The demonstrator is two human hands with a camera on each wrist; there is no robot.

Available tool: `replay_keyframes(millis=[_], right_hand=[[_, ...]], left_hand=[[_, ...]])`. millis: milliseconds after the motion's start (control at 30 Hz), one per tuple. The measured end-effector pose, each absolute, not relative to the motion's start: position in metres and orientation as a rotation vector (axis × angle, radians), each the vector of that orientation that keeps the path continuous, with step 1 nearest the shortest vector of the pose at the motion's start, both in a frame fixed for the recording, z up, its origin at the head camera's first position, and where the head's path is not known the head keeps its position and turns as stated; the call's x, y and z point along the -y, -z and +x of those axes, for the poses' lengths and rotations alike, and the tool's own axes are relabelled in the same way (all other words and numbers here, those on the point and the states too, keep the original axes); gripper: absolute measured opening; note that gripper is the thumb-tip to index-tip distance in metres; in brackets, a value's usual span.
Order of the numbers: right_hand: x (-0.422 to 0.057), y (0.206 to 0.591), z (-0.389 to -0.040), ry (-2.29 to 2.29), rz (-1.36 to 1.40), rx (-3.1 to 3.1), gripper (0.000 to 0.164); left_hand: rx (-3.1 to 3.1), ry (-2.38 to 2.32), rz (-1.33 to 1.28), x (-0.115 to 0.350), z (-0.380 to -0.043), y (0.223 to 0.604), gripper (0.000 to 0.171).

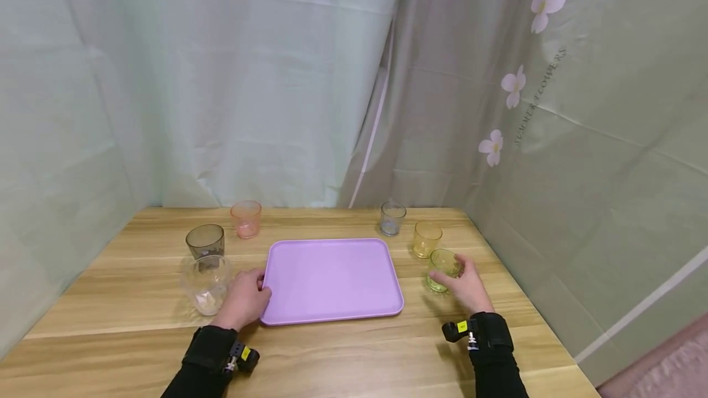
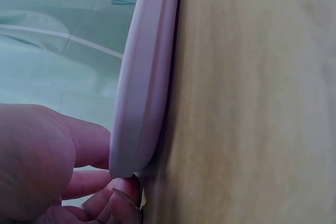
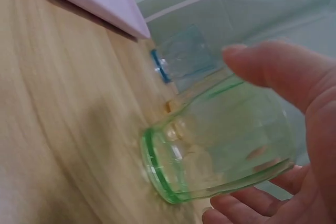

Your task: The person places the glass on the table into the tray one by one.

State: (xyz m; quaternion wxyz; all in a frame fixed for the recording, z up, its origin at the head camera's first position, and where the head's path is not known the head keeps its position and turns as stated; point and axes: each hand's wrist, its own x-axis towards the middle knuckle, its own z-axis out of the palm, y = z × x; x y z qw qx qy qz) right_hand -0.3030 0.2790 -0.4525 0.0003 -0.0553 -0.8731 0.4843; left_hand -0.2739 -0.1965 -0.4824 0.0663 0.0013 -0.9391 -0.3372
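A lilac tray (image 1: 334, 278) lies flat on the wooden table. At its left edge my left hand (image 1: 243, 300) grips the rim, thumb on the upper side and fingers below; the left wrist view shows the tray's side wall (image 2: 142, 77) against the thumb. To the right of the tray, a green glass (image 1: 437, 284) stands upright. My right hand (image 1: 467, 284) holds it, thumb on the near left and fingers curving round the far right side. Through the clear green wall (image 3: 226, 135) parts of the fingers show in the right wrist view.
Beyond the green glass stand a yellow glass (image 1: 427, 241) and a grey-blue glass (image 1: 391, 220). On the left are a pink glass (image 1: 246, 220), a dark smoky glass (image 1: 206, 239) and a clear glass (image 1: 206, 287) close to my left hand. Curtains (image 1: 265, 78) hang around the table.
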Motion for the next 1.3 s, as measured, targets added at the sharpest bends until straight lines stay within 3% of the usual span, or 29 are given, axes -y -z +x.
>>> replay_keyframes(millis=[333,1300], right_hand=[[-0.2755,0.4629,-0.3066,-1.616,-0.202,2.686,0.096],[-0.2720,0.4578,-0.3088,-1.607,-0.252,2.690,0.091]], left_hand=[[2.838,1.053,0.008,0.1963,-0.2724,0.4789,0.040],[2.837,1.026,0.000,0.1962,-0.2718,0.4766,0.034]])
